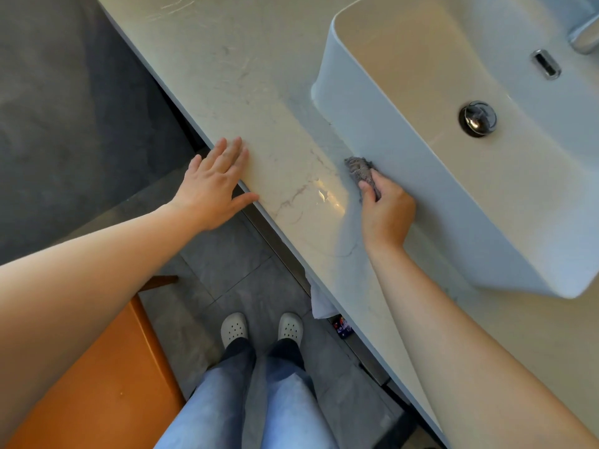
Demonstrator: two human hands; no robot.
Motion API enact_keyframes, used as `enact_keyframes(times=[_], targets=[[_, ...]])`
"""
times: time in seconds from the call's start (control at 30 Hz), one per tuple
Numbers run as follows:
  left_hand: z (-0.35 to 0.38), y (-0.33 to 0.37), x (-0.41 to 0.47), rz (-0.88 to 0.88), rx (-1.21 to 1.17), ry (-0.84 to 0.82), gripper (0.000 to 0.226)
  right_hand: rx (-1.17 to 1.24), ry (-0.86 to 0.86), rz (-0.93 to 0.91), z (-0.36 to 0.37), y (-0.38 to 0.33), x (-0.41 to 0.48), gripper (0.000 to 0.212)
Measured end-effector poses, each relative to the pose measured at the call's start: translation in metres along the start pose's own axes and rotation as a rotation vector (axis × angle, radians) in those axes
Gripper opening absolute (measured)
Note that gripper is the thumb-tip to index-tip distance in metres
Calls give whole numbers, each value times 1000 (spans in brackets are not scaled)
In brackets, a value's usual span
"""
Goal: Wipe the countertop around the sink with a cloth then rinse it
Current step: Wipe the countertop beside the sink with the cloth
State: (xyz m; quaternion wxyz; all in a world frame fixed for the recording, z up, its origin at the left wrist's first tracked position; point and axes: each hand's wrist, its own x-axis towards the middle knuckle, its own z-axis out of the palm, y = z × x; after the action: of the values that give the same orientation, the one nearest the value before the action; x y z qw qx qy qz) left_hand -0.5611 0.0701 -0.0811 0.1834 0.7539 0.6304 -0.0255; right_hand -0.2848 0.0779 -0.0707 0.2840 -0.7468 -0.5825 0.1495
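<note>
A pale marble countertop (252,102) runs diagonally across the view, with a white vessel sink (382,131) standing on it at the right. My right hand (385,212) grips a small grey cloth (361,170) and presses it on the counter against the sink's outer wall. My left hand (214,186) lies flat with fingers spread on the counter's front edge, holding nothing. Inside the basin are a chrome drain plug (477,118) and an overflow slot (546,64).
Part of a chrome faucet (585,38) shows at the top right. An orange stool or chair (97,384) stands at the lower left on the grey tiled floor. A white towel (321,303) hangs below the counter edge. My feet in white clogs stand below.
</note>
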Motion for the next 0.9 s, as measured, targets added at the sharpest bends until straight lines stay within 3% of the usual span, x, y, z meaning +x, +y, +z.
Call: enact_keyframes(times=[0.17,0.37,0.6,0.9], targets=[[7,3,-1,-25,-31,-53,92,15,70,-7,13,-5,5,25],[8,6,2,-35,-36,-85,96,9,-33,-111,12,-5,14,24],[10,5,2,-28,-37,-95,97,22,-4,-48,24,-13,17,22],[7,2,3,-4,-12,-77,89,30,-168,-186,24,-28,-52,27]])
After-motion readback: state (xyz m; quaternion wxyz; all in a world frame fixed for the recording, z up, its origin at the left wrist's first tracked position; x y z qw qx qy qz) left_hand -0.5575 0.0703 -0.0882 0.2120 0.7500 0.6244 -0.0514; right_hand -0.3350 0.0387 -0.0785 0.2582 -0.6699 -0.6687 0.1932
